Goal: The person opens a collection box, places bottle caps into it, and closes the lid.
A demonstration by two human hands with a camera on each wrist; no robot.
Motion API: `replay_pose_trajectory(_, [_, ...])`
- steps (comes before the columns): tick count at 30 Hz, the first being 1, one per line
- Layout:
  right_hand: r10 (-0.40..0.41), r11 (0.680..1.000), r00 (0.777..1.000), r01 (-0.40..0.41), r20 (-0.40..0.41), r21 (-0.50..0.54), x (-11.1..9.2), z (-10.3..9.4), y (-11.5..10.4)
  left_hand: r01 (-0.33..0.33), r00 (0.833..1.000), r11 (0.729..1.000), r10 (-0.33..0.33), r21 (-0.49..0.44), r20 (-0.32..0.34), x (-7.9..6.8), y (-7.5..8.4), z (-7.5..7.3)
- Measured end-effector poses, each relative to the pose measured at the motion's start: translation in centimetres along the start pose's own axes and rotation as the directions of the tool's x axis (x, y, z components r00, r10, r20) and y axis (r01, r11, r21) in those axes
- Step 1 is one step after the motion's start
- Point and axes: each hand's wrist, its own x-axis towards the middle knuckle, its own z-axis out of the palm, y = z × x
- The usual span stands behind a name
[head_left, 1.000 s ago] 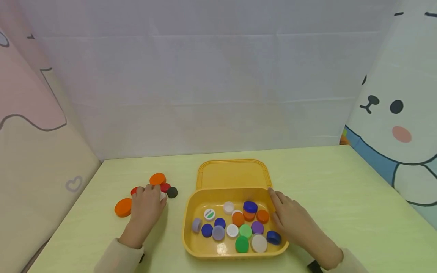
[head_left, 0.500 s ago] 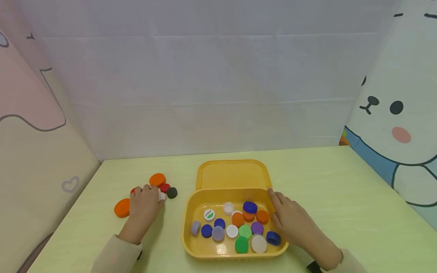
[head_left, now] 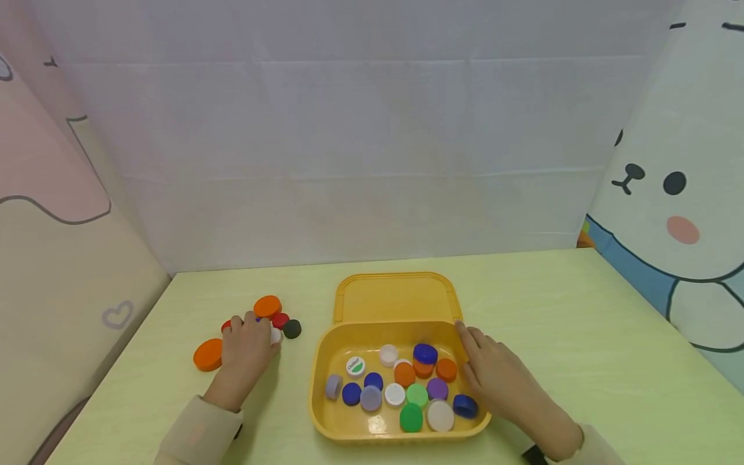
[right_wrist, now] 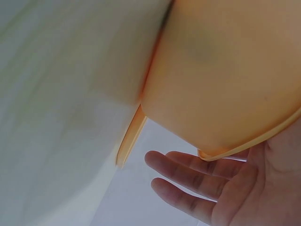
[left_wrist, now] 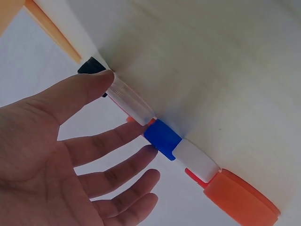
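On the left of the table, my left hand [head_left: 247, 349] pinches a translucent white bottle cap [left_wrist: 134, 104] between thumb and index finger; the other fingers are loosely bent. Around it lie a black cap [head_left: 292, 329], a red cap [head_left: 280, 320], a blue cap [left_wrist: 162, 136], another white cap [left_wrist: 196, 161] and large orange caps [head_left: 208, 354]. My right hand [head_left: 502, 381] rests at the right side of a yellow plastic box [head_left: 320, 407], fingers fairly straight at the rim. In the right wrist view, its fingers reach past the box wall and the thumb is hidden.
Inside the box are several caps, among them green [head_left: 411, 418], purple [head_left: 437, 389], blue [head_left: 351, 393] and orange [head_left: 446, 369]. Its yellow lid [head_left: 398, 297] lies folded back behind it. A white sheet [head_left: 372, 161] hangs along the table's back edge.
My left hand has shifted very slightly, and a bit of blue cap shows beyond its fingers. The right hand and the box stay put.
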Motion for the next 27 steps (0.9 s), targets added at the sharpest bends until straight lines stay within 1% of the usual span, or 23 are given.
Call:
replay_pose_trajectory(6, [-0.006,1.0,1.0,0.006,-0.007,-0.002,0.0,0.04,0.03,-0.002,1.0,1.0,0.002,0.007,0.024,-0.07,0.04,-0.03])
replay_pose_trajectory(12, [-0.011,1.0,1.0,0.01,-0.024,-0.011,-0.01,-0.07,-0.01,0.004,1.0,1.0,-0.004,-0.007,0.031,-0.07,0.16,-0.06])
replay_pose_trajectory(20, [0.005,1.0,1.0,-0.005,-0.006,0.005,-0.05,-0.17,-0.09,0.013,0.997,1.0,-0.012,-0.009,0.076,-0.11,0.16,-0.21])
replay_pose_trajectory(27, [0.002,1.0,1.0,-0.001,-0.018,0.008,-0.13,-0.32,-0.15,0.013,0.998,1.0,-0.012,-0.009,0.058,-0.12,0.16,-0.27])
